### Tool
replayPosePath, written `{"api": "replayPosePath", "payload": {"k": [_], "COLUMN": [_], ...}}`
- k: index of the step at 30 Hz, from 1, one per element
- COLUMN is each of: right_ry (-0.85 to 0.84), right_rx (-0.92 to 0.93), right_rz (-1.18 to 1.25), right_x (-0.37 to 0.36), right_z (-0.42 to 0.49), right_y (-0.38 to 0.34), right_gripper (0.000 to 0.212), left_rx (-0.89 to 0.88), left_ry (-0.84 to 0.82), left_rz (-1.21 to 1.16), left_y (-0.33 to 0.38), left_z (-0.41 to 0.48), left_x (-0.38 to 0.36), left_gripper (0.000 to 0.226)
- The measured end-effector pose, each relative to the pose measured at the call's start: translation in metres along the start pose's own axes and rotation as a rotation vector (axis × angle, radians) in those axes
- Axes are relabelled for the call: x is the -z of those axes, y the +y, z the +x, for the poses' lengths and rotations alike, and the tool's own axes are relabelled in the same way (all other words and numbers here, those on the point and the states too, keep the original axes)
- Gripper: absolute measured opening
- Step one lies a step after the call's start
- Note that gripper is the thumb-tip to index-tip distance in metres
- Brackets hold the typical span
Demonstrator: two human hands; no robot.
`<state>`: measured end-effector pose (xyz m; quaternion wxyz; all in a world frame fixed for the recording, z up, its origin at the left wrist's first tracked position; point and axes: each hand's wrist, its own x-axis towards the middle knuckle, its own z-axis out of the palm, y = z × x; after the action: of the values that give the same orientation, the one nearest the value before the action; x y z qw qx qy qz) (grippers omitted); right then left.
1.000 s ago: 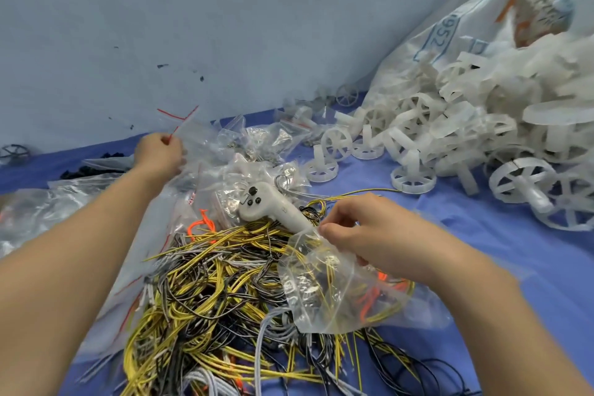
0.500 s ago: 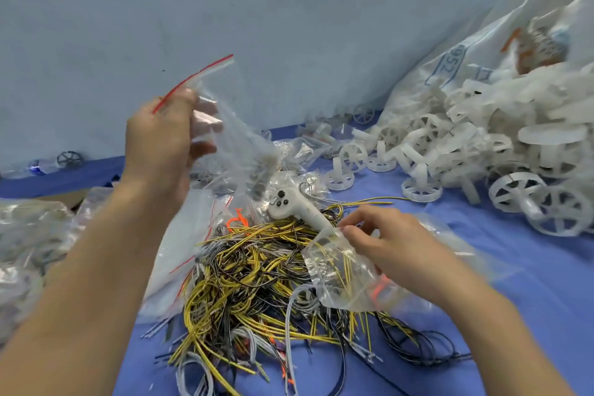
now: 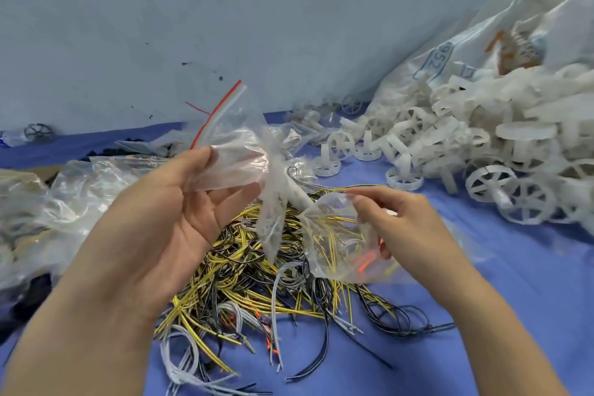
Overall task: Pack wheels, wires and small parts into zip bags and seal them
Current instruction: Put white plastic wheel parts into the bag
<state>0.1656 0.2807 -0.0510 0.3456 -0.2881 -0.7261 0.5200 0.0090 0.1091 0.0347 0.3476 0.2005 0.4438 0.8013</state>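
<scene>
Early stage: wire pile [image 3: 244,270] loose on blue surface [image 3: 482,315], white wheels [image 3: 466,151] heaped at right, unpacked. Left hand [image 3: 167,212] pinches small red-striped zip bag [image 3: 231,151] by its mouth, thumb over fingers [image 3: 225,196]. Right hand [image 3: 408,228] pinches open mouth of second bag [image 3: 340,244] holding a few wires, unsealed. Versus half a second ago, left bag came inward, down toward the open bag
</scene>
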Motion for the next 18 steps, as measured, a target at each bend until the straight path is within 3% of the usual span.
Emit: {"api": "replayPosePath", "payload": {"k": [2,5,10,14,18], "right_ry": [0.026,0.076,0.155,0.192,0.234], "right_rx": [0.014,0.021,0.025,0.020,0.037], "right_rz": [-0.006,0.045,0.082,0.095,0.077], "right_x": [0.002,0.005,0.007,0.006,0.005], "right_z": [0.000,0.000,-0.002,-0.001,0.000], "right_y": [0.000,-0.002,-0.003,-0.004,-0.005], "right_gripper": [0.016,0.017,0.017,0.016,0.017], "left_rx": [0.025,0.071,0.033,-0.010,0.002], "left_ry": [-0.007,-0.039,-0.013,0.073,0.033], "left_rz": [-0.022,-0.124,-0.222,-0.233,-0.280], "left_y": [-0.005,-0.018,-0.052,-0.086,-0.103], "left_z": [0.001,0.000,-0.004,-0.015,-0.032], "left_x": [-0.003,-0.017,-0.046,-0.057,-0.058], "left_gripper": [0.024,0.006,0.020,0.018,0.040]}}
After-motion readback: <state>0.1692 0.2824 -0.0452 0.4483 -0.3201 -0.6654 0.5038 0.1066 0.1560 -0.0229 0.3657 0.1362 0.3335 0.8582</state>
